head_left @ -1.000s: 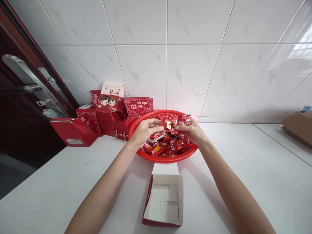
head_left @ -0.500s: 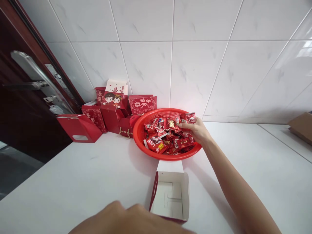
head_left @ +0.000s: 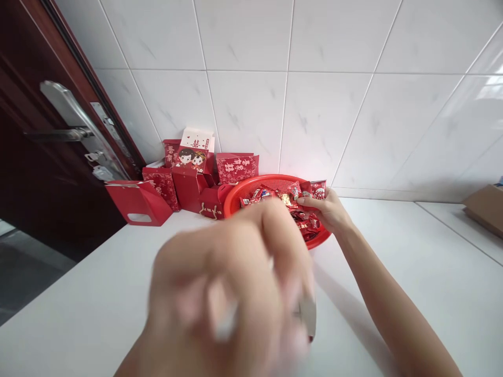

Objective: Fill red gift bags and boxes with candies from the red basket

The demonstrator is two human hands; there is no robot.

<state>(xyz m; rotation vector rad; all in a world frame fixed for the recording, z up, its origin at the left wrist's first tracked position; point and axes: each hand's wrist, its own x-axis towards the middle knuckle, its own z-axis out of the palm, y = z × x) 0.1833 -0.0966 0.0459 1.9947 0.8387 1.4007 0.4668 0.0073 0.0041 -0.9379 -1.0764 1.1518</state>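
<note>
My right hand [head_left: 329, 210] is closed on red candy packets [head_left: 318, 189] at the right rim of a red plastic basket [head_left: 251, 184]. Wrapped candies [head_left: 310, 224] fill the basket. Close to the camera, my left hand [head_left: 231, 283] is raised with curled fingers, badly smeared by motion; whether it holds anything does not show. It covers the front of the basket and most of an open box [head_left: 307, 315] with a pale inside. Only that box's right side shows beyond my fingers.
Several red gift boxes stand at the wall, among them a box with a cartoon couple [head_left: 192, 158] and a red box with a window [head_left: 139, 204]. A dark red door [head_left: 58, 173] with a metal handle is at left. A brown cardboard box [head_left: 487, 208] lies far right.
My left hand has risen from the bottom edge into the middle, now hiding most of the open box. My right hand stays at the basket with the packets. The view has shifted slightly.
</note>
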